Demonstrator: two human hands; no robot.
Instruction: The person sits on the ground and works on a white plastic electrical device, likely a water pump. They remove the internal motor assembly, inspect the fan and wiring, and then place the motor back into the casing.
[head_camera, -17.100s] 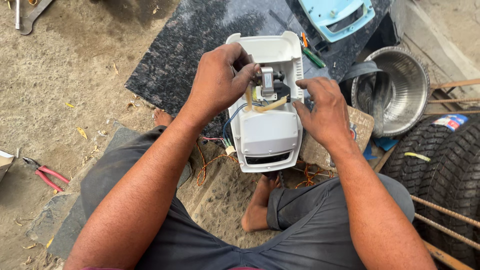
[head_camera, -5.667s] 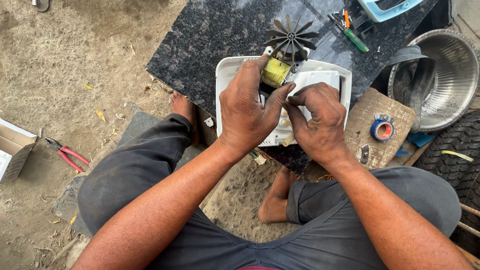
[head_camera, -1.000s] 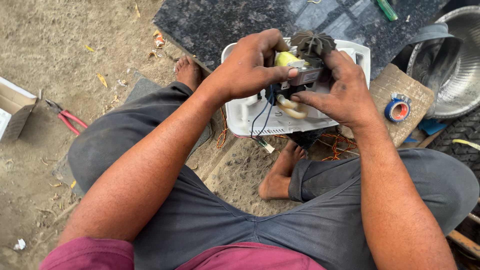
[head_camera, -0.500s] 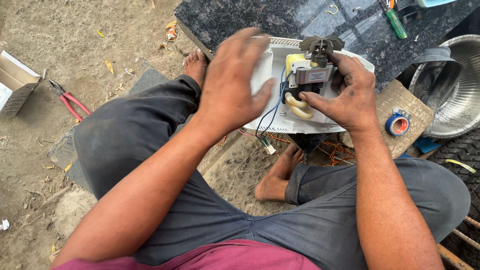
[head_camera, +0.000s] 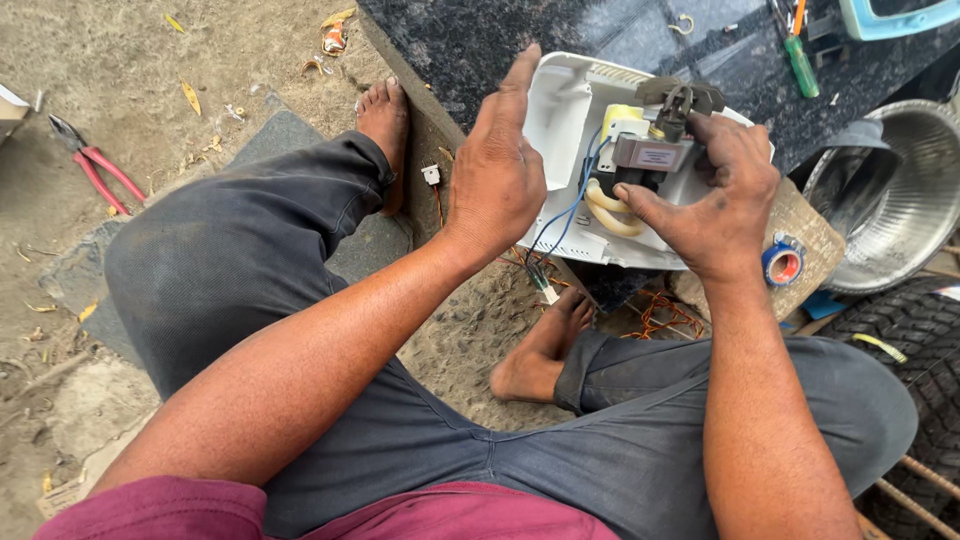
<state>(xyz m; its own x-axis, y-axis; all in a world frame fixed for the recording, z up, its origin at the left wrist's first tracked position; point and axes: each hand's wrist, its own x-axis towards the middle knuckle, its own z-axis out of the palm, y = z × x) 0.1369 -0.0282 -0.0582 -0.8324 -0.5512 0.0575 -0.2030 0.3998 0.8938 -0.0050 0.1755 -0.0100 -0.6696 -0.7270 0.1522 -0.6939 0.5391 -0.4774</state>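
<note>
Gripping small motor (head_camera: 650, 160) over white housing (head_camera: 560, 110): right hand (head_camera: 715, 195); left hand (head_camera: 495, 170) open, empty.

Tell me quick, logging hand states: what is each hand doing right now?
Left hand: open, fingers straight, holding nothing, beside the white casing.
Right hand: closed on the small motor.

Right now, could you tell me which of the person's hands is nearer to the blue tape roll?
Right. The right hand holds the small motor just beside the tape roll; the left hand is raised farther away.
</note>
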